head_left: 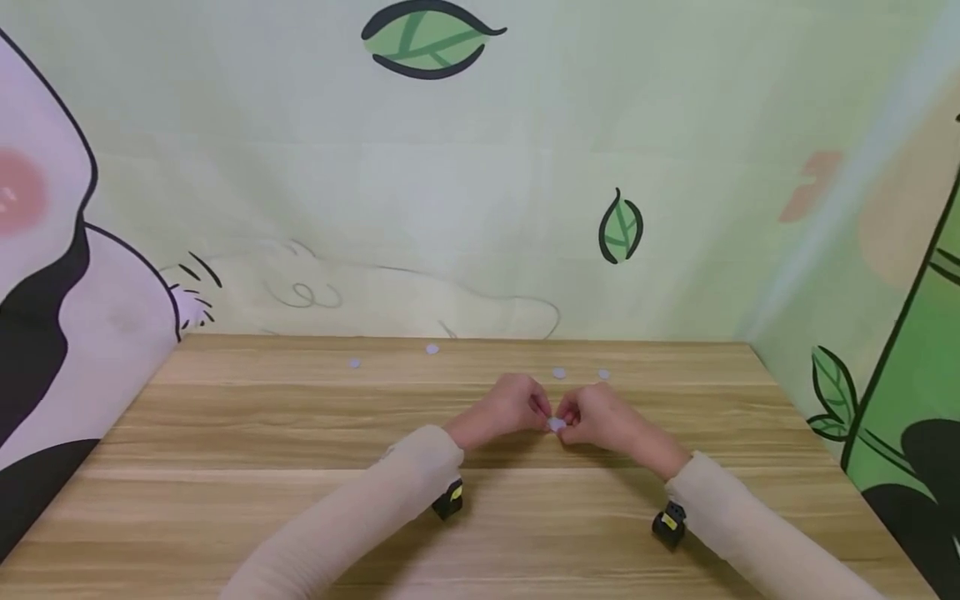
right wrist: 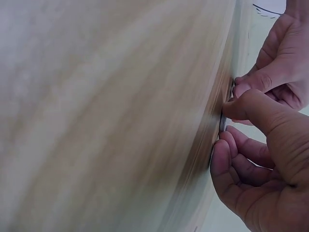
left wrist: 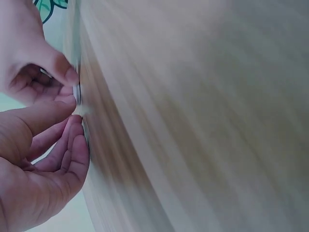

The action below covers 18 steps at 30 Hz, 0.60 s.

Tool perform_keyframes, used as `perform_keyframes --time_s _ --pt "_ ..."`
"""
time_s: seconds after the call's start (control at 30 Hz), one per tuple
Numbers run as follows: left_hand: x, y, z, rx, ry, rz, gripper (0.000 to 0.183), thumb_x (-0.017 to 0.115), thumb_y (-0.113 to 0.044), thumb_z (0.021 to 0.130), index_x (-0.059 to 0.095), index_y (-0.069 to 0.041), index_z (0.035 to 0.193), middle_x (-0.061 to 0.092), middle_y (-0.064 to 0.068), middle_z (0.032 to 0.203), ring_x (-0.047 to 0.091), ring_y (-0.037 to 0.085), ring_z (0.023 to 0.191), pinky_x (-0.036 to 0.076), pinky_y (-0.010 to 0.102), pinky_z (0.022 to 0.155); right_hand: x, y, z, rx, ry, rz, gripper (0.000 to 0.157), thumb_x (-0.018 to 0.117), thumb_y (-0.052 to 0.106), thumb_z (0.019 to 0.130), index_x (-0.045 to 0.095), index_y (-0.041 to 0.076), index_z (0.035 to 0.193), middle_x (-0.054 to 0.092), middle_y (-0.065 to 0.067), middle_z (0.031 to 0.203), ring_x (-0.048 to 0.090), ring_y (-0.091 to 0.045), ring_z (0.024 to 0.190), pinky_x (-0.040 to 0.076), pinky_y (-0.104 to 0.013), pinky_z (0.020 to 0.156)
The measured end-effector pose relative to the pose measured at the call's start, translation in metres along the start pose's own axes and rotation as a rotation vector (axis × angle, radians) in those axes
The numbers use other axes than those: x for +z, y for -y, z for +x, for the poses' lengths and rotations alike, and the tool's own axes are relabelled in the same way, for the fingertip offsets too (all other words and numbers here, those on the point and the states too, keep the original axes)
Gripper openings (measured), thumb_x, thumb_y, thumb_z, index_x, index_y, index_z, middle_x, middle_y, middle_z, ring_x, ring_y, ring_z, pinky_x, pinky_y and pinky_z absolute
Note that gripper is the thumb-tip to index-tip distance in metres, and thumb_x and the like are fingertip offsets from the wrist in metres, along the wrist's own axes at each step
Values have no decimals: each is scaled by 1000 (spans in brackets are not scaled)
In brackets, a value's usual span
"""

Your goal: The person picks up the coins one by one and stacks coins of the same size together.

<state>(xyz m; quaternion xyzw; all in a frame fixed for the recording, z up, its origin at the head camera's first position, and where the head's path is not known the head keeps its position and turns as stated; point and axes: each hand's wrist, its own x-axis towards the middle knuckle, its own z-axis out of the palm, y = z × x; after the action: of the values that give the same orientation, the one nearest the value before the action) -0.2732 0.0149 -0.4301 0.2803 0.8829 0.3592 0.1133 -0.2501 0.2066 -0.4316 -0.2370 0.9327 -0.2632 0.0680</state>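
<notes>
A small pale lilac disc point(head_left: 556, 424) lies low at the tabletop between the two hands, partly covered by fingertips. My left hand point(head_left: 516, 403) holds its left side, thumb and curled fingers meeting at the rim. From the other side my right hand point(head_left: 596, 415) pinches the disc. Its thin edge point(right wrist: 222, 123) shows between the right thumb and fingers in the right wrist view. The left wrist view shows the left hand point(left wrist: 43, 159) below the right hand point(left wrist: 36, 58), fingertips close together at the wood. Whether the piece is one layer or two, I cannot tell.
Several similar pale pieces lie toward the back of the wooden table point(head_left: 262, 500): one piece point(head_left: 558, 373) and another point(head_left: 603, 374) behind the hands, one point(head_left: 432, 349) near the back edge, one point(head_left: 355, 363) farther left. A printed cloth backdrop point(head_left: 480, 208) rises behind.
</notes>
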Motion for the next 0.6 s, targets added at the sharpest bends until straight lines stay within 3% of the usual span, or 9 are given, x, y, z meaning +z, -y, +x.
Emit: perform_keyframes --time_s 0.13,0.23,0.47,0.6 --pt "-8 11 -4 36 -43 27 10 83 -5 83 75 -1 88 74 6 84 66 11 78 53 19 72 2 -1 -2 -12 -21 -23 12 80 8 79 71 4 85 66 4 73 56 -5 67 49 -21 62" --pt "-17 21 -9 26 -91 26 10 82 -3 83 75 -1 90 74 6 85 67 13 80 54 22 75 3 -2 -3 -22 -36 -28 12 80 8 79 71 3 85 66 4 74 57 -5 68 50 -21 63" --pt "-52 50 -21 -119 -189 -47 11 77 -4 89 73 1 99 72 8 93 66 18 87 55 29 77 4 -3 -4 -54 -48 -28 12 80 7 77 71 4 84 66 4 73 57 -4 67 50 -20 62" --pt "-78 69 -26 -198 -281 -37 16 77 -7 90 73 2 103 73 10 96 67 22 90 55 32 79 4 -4 -4 -58 -35 -18 13 81 7 77 71 4 85 66 4 74 56 -4 68 50 -19 62"
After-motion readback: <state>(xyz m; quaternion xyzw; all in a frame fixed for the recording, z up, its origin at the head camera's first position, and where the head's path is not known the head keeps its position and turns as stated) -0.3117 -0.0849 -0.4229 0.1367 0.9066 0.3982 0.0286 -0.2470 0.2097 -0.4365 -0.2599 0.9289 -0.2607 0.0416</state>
